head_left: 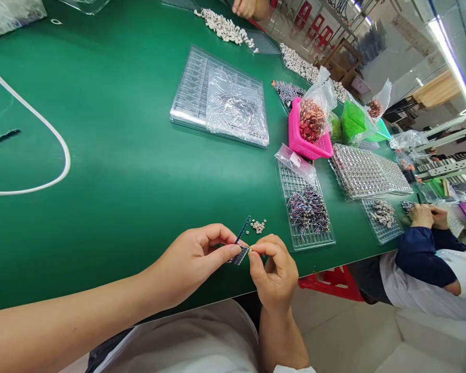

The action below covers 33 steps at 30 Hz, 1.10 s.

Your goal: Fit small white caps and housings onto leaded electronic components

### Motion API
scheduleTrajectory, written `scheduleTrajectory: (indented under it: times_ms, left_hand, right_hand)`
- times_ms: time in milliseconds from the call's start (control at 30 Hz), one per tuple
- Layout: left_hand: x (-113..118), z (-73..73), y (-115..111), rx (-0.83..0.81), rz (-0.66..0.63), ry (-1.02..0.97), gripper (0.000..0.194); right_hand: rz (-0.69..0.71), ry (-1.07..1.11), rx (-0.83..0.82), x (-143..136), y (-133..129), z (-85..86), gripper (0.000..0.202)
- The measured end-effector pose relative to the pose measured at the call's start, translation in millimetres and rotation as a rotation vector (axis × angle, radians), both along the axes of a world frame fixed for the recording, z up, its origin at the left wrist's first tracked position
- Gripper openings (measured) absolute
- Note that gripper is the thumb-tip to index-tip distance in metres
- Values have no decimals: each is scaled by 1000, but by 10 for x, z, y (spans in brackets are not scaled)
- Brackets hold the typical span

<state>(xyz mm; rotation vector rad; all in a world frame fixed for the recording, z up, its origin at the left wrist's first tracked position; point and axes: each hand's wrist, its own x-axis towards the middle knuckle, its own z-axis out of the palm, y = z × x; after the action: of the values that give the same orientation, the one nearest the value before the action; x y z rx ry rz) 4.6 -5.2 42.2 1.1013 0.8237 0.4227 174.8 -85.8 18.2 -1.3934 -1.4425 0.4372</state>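
Note:
Near the front edge of the green table, my left hand (198, 259) is closed, thumb over fingers, on a small dark gridded panel (239, 256). It looks like a circuit board panel, but its details are too small to be sure. A narrow blue strip (244, 228) sticks up beyond the left fingertips. My right hand (275, 267) pinches at the panel's right edge. Between its thumb and index finger shows a tiny pale piece (250, 249), too small to name. Just behind the hands lies a little pile of small whitish round parts (258, 226).
To the right, a clear tray (332, 235) holds many wired parts (308, 210). Behind it stands a pink basket (308, 150) with bagged copper-coloured parts. Stacked clear trays (190, 83) lie further back. A white cable (58, 134) curves at left. A co-worker (423, 259) sits at right.

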Motion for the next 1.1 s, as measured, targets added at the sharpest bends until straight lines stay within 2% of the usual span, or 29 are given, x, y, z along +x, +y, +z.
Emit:
scheduleTrajectory:
  times_ms: [667,900,1100]
  left_hand:
    - [13,3,11,0,-3,-28,24]
    - [12,-7,7,0,-27,-3,22]
    - [1,-1,-2,-25,-45,24,23]
  right_hand:
    - [15,8,-14,2,6,3,9]
    - [93,162,-151,73,-2,-10,5]
    - [186,251,-285,135,28,42,13]
